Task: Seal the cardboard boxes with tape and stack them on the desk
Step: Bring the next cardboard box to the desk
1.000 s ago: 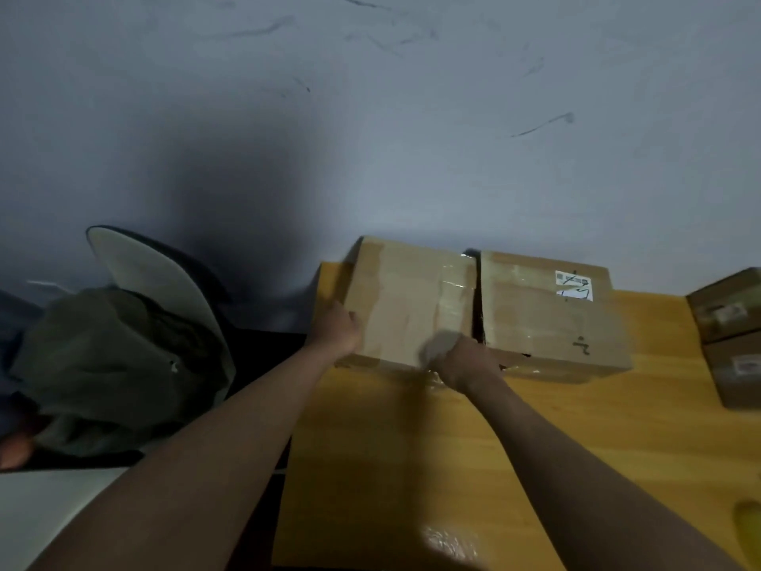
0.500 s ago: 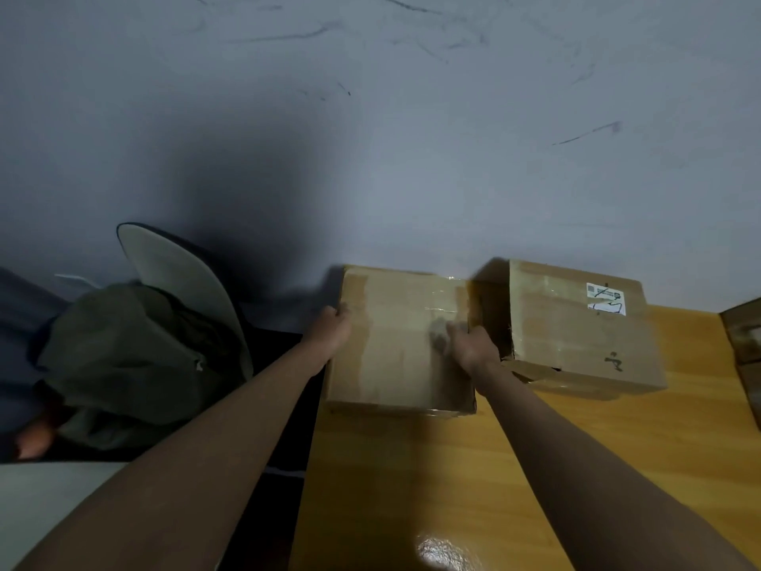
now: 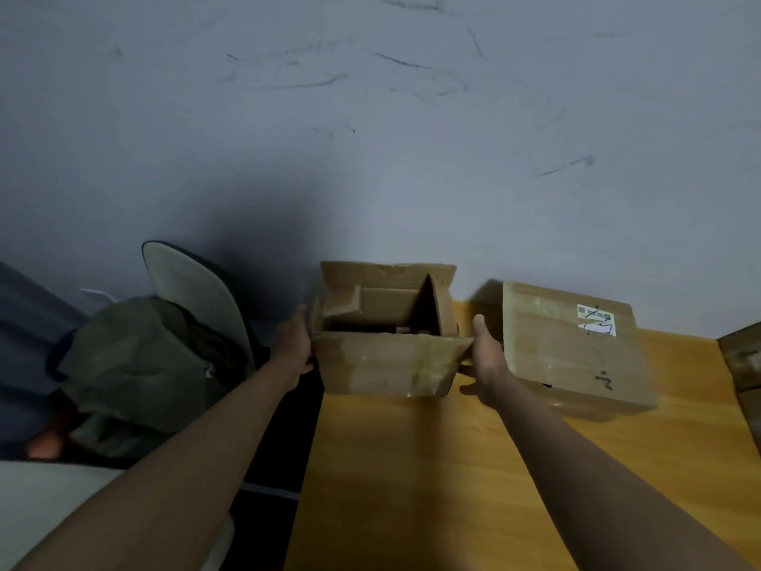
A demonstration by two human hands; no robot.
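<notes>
A person's left hand (image 3: 294,348) and right hand (image 3: 488,362), fingers straight, are pressing the sides of an open-flapped brown cardboard box (image 3: 387,348) at the wooden desk's (image 3: 473,488) far left corner, where even pressure should be preventing slips.

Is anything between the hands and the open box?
No. The left hand and right hand lie flat against opposite sides of the open box; nothing visible sits between them and the cardboard.

I see bare bench (image 3: 473,467) open in front. The taped box (image 3: 572,348) blocks the right, the wall (image 3: 370,158) the back.
</notes>
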